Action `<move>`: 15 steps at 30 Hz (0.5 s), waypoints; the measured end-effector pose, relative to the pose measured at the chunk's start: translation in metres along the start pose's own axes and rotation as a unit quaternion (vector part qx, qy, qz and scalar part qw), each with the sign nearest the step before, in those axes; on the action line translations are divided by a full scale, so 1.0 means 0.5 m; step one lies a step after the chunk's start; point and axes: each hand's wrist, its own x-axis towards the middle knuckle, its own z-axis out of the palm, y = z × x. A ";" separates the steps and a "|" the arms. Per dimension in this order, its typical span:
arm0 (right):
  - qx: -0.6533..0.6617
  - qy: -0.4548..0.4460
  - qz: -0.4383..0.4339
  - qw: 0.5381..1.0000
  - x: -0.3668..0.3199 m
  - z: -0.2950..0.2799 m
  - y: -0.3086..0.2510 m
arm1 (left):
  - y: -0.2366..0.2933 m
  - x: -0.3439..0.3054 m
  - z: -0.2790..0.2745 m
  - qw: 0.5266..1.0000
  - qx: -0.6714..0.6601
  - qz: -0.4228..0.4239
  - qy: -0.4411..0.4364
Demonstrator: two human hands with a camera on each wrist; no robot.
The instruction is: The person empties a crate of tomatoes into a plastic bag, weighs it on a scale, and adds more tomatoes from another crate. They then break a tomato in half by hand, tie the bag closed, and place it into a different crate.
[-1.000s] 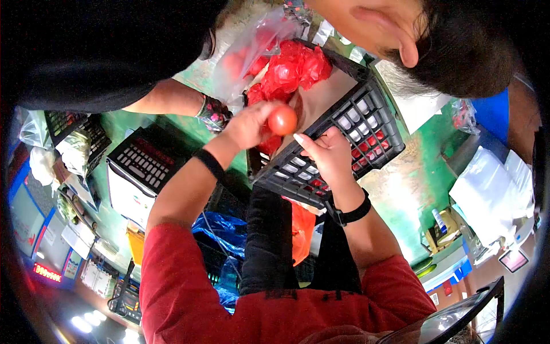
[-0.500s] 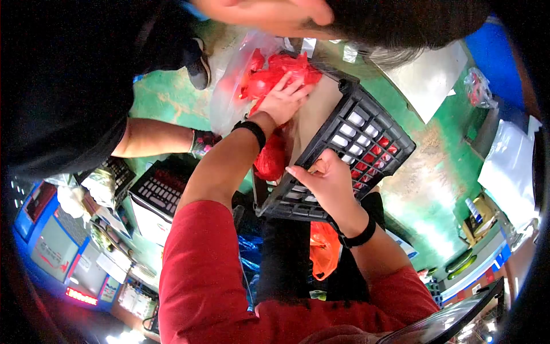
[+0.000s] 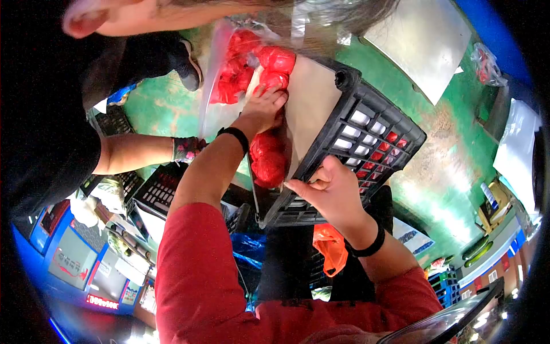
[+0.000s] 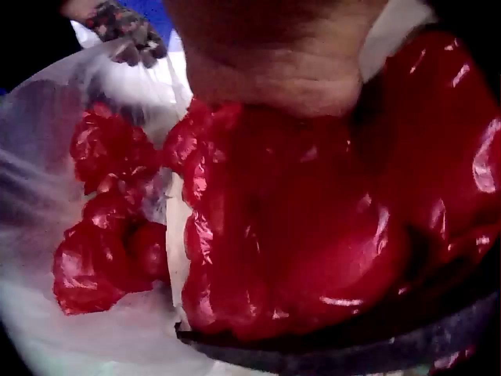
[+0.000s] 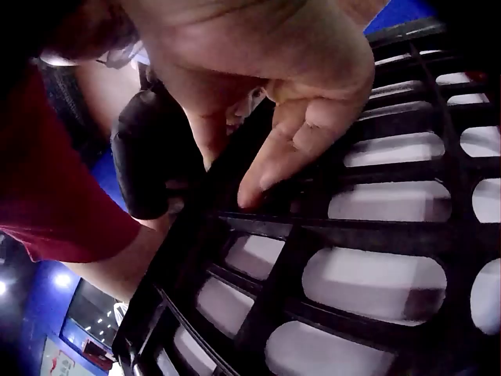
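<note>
My left hand (image 3: 264, 110) rests on red plastic bags (image 3: 272, 69) at the left side of a black crate (image 3: 366, 132), its fingers spread over them. In the left wrist view the base of the left hand (image 4: 274, 63) shows above shiny red bags (image 4: 313, 235); its fingers are hidden. My right hand (image 3: 335, 186) grips the crate's near rim between thumb and fingers. The right wrist view shows the right hand (image 5: 266, 78) pinching the rim, above the slotted wall (image 5: 293, 235). A pale liner (image 3: 312, 97) lines the crate.
A clear plastic bag (image 4: 47, 180) holding more red bags lies against the crate's left side. Another person's arm (image 3: 137, 153), ending in a patterned glove (image 3: 186, 150), reaches in from the left. Below the crate hangs an orange bag (image 3: 329, 249); a black crate (image 3: 163, 189) stands left.
The tomato my left hand held is no longer in sight. That hand moved up onto the red bags, then slightly back down and left. My right hand stays on the rim.
</note>
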 end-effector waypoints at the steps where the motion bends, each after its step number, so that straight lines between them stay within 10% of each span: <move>1: -0.047 -0.016 0.019 0.999 -0.002 -0.006 -0.025 | -0.006 0.003 -0.005 0.999 0.025 0.013 -0.021; 5: 0.022 -0.020 -0.036 0.999 0.001 0.009 0.008 | -0.064 -0.019 0.001 0.984 0.172 0.020 -0.045; 7: -0.023 -0.019 -0.025 0.999 -0.003 0.007 0.015 | -0.138 -0.028 0.057 0.950 0.149 -0.249 0.116; 8: -0.039 -0.010 -0.031 0.999 -0.005 0.007 0.017 | -0.124 -0.020 0.017 0.950 0.151 -0.248 0.115; 10: -0.074 -0.018 0.005 0.997 -0.008 0.000 -0.013 | -0.071 0.008 -0.094 0.982 0.062 -0.178 -0.035; 11: -0.073 -0.018 0.007 0.997 -0.007 0.001 -0.014 | -0.089 0.026 -0.040 0.984 0.095 0.043 0.147; 15: 0.038 -0.015 0.031 0.999 -0.012 -0.005 -0.005 | -0.075 0.107 0.057 0.986 0.103 0.103 0.082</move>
